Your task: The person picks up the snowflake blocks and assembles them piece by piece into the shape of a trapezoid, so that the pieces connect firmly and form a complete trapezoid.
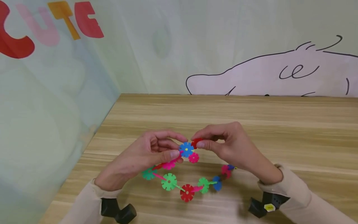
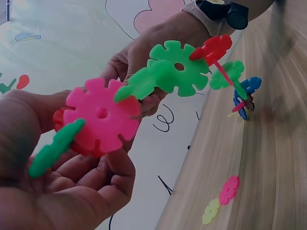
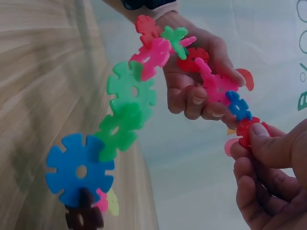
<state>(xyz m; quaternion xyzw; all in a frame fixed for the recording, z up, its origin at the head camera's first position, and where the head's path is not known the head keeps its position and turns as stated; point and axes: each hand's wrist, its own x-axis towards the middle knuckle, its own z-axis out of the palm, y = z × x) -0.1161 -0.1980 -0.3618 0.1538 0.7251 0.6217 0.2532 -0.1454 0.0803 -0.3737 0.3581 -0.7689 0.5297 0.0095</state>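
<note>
A chain of slotted snowflake discs, with a green disc (image 1: 169, 181) and a red disc (image 1: 187, 193) at its low front, hangs in a loop over the table. My left hand (image 1: 144, 151) pinches a pink disc (image 3: 220, 88) near one end, thumb on top. Beside it sits a blue disc (image 1: 185, 149), slotted onto the pink one. Between thumb and index finger, my right hand (image 1: 227, 140) pinches the red end disc (image 3: 248, 130), which meets the blue disc's edge. The chain's other end, with blue and dark brown discs (image 3: 84, 215), hangs below my right wrist.
A loose pink disc (image 2: 229, 189) and a pale yellow disc (image 2: 211, 211) lie on the wooden table (image 1: 251, 115) beyond the chain. Printed wall sheets (image 1: 156, 46) stand along the table's back and left edges. Both wrists wear black camera mounts (image 1: 118, 211).
</note>
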